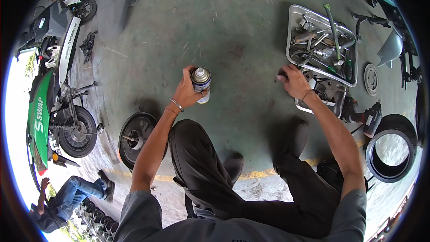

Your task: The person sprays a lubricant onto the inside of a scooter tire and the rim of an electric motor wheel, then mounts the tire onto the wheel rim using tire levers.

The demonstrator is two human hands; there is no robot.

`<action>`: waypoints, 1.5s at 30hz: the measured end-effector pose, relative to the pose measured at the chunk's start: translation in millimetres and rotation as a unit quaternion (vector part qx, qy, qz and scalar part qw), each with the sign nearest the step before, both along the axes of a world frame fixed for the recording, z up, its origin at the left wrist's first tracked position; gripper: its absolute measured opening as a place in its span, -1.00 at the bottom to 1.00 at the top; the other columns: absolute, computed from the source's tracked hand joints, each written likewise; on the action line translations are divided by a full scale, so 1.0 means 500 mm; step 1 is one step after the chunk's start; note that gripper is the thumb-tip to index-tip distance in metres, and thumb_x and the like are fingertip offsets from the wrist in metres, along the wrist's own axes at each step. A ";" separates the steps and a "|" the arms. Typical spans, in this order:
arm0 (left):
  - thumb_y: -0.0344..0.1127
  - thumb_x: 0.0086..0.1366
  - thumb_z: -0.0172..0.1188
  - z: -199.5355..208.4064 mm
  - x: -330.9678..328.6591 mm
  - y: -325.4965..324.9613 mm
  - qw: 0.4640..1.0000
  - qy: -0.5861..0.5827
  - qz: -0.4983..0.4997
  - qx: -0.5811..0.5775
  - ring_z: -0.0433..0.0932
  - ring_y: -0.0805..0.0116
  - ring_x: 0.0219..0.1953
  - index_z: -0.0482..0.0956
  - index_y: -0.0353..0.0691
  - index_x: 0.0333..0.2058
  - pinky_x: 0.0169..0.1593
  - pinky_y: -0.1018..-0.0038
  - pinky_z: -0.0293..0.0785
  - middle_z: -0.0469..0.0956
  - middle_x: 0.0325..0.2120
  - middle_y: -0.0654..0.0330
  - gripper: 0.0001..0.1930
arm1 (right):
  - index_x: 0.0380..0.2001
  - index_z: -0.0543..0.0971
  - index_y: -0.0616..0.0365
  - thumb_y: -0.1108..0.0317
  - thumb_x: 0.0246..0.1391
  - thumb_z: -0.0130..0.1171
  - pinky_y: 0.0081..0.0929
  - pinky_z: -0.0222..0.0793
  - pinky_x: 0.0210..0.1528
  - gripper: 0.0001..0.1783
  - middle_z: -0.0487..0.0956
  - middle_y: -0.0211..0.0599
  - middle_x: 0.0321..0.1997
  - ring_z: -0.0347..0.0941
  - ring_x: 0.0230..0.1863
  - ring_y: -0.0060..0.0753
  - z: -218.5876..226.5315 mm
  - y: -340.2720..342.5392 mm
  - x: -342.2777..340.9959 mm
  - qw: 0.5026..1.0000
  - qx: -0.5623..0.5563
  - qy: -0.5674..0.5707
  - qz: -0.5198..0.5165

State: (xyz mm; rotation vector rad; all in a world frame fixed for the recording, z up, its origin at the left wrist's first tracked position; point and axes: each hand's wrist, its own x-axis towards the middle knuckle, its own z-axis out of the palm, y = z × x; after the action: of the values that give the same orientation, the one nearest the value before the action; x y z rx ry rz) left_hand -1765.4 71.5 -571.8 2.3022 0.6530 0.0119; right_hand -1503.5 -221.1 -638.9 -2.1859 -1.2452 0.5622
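My left hand is wrapped round a spray can with a metal top, held upright over the floor in front of my left knee. Off to the right, my right hand has its fingers curled together beside the near left corner of a metal tray. A small dark bit shows at its fingertips, too small to name. Wrenches, sockets and a long green-handled tool lie in that tray. Partly hidden under my right wrist is a second, smaller tray with metal parts in it.
A black wheel-like part lies left of my left forearm. On the right are a power tool, a perforated disc and a large dark ring. A green-and-white scooter and a seated person are at the far left.
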 end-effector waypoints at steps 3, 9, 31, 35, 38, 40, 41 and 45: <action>-0.35 -0.08 0.47 -0.003 -0.040 0.008 1.000 -0.014 0.001 -0.021 0.46 0.06 0.08 0.02 -0.20 0.12 0.14 0.24 0.38 0.43 -0.03 -0.04 -0.12 | -0.23 0.51 0.27 0.42 0.06 0.19 -0.07 0.39 -0.12 -0.79 0.50 0.04 -0.20 0.45 -0.16 0.17 0.042 0.107 -0.067 0.993 0.034 0.107 0.024; -0.41 -0.03 0.49 0.041 -0.125 0.009 0.987 -0.001 0.086 -0.137 0.43 0.26 0.12 0.15 -0.21 0.11 0.11 0.27 0.50 0.42 0.01 0.09 -0.21 | -0.28 0.53 0.28 0.45 0.04 0.19 -0.18 0.43 -0.14 -0.83 0.56 -0.05 -0.21 0.52 -0.20 0.03 0.119 0.207 -0.162 0.967 0.112 0.226 0.024; -0.49 0.10 0.34 0.180 -0.239 -0.025 0.942 -0.095 0.283 -0.156 0.62 0.44 -0.31 0.54 -0.47 -0.08 -0.16 0.49 0.56 0.65 -0.30 0.11 -0.61 | -0.13 0.43 0.21 0.20 0.06 0.31 -0.27 0.45 -0.08 -0.58 0.57 -0.09 -0.17 0.54 -0.11 -0.12 0.257 0.427 -0.370 0.889 0.164 0.325 0.276; -0.47 0.13 0.34 0.179 -0.222 -0.012 0.915 -0.070 0.355 -0.181 0.62 0.43 -0.37 0.53 -0.49 -0.12 -0.22 0.50 0.58 0.64 -0.35 0.09 -0.65 | 0.15 0.34 -0.12 0.10 0.03 0.30 -0.14 0.32 0.11 -0.38 0.35 -0.04 0.16 0.34 0.13 -0.02 0.141 0.388 -0.325 0.918 0.278 0.050 0.278; -0.45 0.14 0.34 0.165 -0.204 -0.003 0.892 -0.125 0.379 -0.214 0.64 0.40 -0.40 0.53 -0.50 -0.19 -0.28 0.51 0.58 0.65 -0.41 0.03 -0.70 | 0.28 0.25 -0.35 0.09 0.01 0.31 -0.08 0.28 0.15 -0.25 0.26 -0.04 0.22 0.31 0.14 0.03 0.069 0.374 -0.355 0.914 0.263 -0.010 0.307; -0.47 0.13 0.34 0.162 -0.205 0.002 0.872 -0.170 0.400 -0.224 0.64 0.38 -0.41 0.52 -0.48 -0.21 -0.31 0.50 0.60 0.64 -0.42 0.03 -0.72 | 0.30 0.21 -0.44 0.10 0.00 0.32 -0.06 0.27 0.16 -0.20 0.25 -0.04 0.21 0.32 0.11 0.05 0.046 0.384 -0.391 0.902 0.277 -0.007 0.331; -0.47 0.13 0.34 0.161 -0.205 0.000 0.873 -0.169 0.398 -0.224 0.64 0.38 -0.41 0.52 -0.48 -0.21 -0.31 0.50 0.60 0.64 -0.42 0.03 -0.72 | 0.30 0.21 -0.41 0.12 -0.01 0.32 -0.07 0.28 0.15 -0.19 0.27 -0.04 0.17 0.32 0.10 0.04 0.037 0.390 -0.405 0.901 0.278 -0.031 0.330; -0.48 0.14 0.33 0.145 -0.216 0.007 0.865 -0.192 0.415 -0.207 0.64 0.38 -0.41 0.54 -0.49 -0.21 -0.31 0.50 0.61 0.64 -0.42 0.04 -0.73 | 0.26 0.25 -0.29 0.19 -0.07 0.34 -0.09 0.31 0.11 -0.21 0.30 -0.03 0.07 0.36 0.06 0.03 0.050 0.408 -0.413 0.925 0.244 -0.019 0.292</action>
State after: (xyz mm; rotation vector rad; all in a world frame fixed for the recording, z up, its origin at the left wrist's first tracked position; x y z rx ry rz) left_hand -1873.4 75.1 -499.5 1.4027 1.2371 0.6504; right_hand -1710.0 -17.1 -613.7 -1.4101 -1.8414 0.3731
